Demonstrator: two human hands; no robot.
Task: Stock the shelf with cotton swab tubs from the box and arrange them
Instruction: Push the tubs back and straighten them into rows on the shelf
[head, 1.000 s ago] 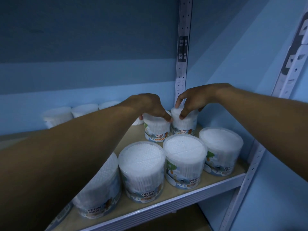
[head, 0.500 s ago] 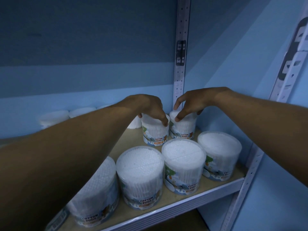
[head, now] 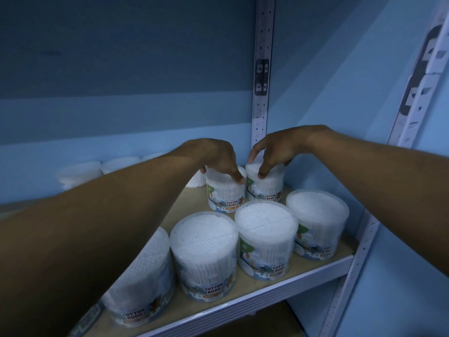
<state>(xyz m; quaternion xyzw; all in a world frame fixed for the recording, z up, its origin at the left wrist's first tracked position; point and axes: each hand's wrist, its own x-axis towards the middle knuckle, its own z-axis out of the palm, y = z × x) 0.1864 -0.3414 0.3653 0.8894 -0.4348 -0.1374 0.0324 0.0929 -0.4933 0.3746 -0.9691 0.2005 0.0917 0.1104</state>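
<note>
Clear round tubs of white cotton buds stand on a wooden shelf (head: pixel 199 207). My left hand (head: pixel 213 159) grips the lid of one back tub (head: pixel 224 193) from above. Right beside it, my right hand (head: pixel 274 152) grips the top of the corner tub (head: pixel 266 187) by the rear post. Nearer me stands a front row: a middle tub (head: pixel 204 254), a tub to its right (head: pixel 266 239), a far-right tub (head: pixel 318 222) and a left tub (head: pixel 143 283) partly hidden by my left forearm. The box is out of sight.
More tubs (head: pixel 80 172) line the back wall at left, dim and blurred. A perforated metal post (head: pixel 261 93) rises at the back corner, another post (head: pixel 359 259) at the front right. Blue walls close in the back and right. The shelf's white front lip (head: pixel 267 295) runs across below.
The view has shifted a little. Both hands stay on the same two back tubs, which sit slightly deeper toward the corner than a second ago.
</note>
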